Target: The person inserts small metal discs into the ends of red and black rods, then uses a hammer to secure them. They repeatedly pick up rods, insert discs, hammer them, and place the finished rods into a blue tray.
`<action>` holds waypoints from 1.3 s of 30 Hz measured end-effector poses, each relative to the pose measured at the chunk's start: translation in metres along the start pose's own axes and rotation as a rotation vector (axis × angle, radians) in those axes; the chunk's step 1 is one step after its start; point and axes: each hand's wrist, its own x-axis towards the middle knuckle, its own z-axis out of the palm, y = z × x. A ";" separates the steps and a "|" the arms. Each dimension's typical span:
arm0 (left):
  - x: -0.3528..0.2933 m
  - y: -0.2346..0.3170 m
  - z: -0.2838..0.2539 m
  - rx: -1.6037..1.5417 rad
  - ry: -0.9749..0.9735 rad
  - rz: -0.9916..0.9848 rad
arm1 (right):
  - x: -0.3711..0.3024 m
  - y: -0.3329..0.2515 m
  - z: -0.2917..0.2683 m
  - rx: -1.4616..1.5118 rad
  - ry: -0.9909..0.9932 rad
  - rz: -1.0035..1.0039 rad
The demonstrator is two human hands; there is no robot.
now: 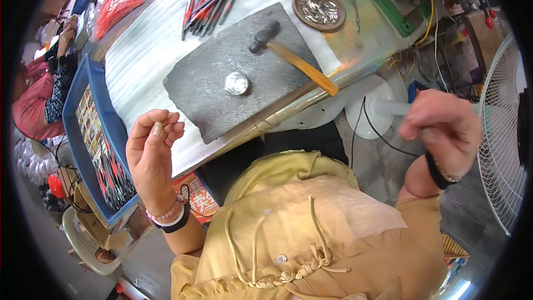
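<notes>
My left hand point(152, 153) is raised beside the near left corner of a dark grey stone slab point(205, 86). Its fingers curl in and the thumb presses against them; anything pinched there is too small to make out. Out to the right, past the table edge, my right hand point(444, 125) is closed too, a little blurred, and what it may hold is hidden. On the slab sits a small round silvery metal piece point(237, 83). A hammer point(302, 66) with a wooden handle lies across the slab, its handle reaching past the near edge.
Red-and-black slim pens or tools point(208, 8) lie piled on white foam point(133, 55). A round dish point(319, 10) holds shiny small pieces. A blue crate point(83, 78) stands left, green machinery point(394, 0) far right, a white fan point(502, 128) right. Another person point(39, 103) sits far left.
</notes>
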 end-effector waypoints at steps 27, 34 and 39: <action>0.215 -0.067 -0.021 1.218 0.158 0.008 | 0.052 0.076 0.084 0.324 0.371 0.333; 0.223 -0.073 -0.033 1.333 0.127 0.018 | 0.076 0.105 0.073 -0.244 0.338 0.230; 0.225 -0.074 -0.040 1.438 -0.002 0.122 | 0.071 0.112 0.059 -0.465 0.058 0.252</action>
